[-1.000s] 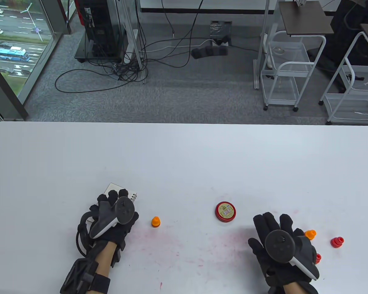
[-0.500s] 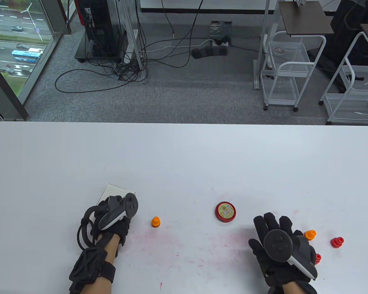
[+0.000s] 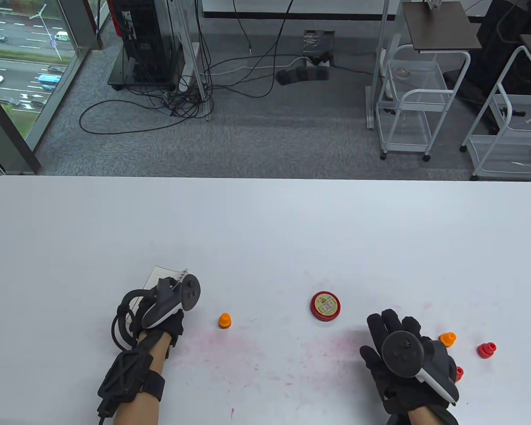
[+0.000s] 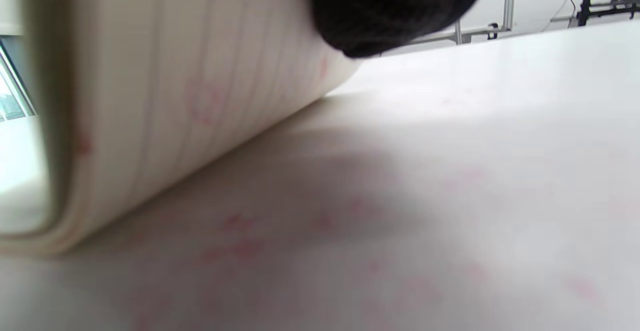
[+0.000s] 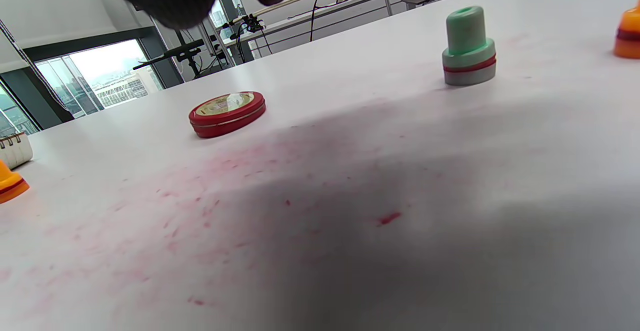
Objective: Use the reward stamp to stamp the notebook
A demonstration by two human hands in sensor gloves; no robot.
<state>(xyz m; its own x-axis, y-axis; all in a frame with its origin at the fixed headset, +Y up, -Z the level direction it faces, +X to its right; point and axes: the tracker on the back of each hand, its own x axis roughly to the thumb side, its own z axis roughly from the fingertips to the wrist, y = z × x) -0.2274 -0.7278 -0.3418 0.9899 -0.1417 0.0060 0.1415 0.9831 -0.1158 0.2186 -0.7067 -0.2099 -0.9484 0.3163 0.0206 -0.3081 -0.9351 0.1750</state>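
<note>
Your left hand [image 3: 161,316] had rolled onto its edge at the lower left of the frame, its fingers lifting a cover or leaf of the spiral notebook [image 3: 158,275] that a second earlier lay flat beneath a spread palm. In the left wrist view the lined sheet [image 4: 165,96] curled up under a fingertip, faint red marks showing through. That opening likely readied a page for stamping, a step not yet begun. Your right hand [image 3: 402,354] stayed flat on the worktop [image 3: 265,230] at lower right, fingers spread and holding nothing. The stamps stood untouched: orange [image 3: 224,320] near the notebook, green [image 5: 469,48] ahead of your right hand, beside the red ink tin [image 3: 325,306].
</note>
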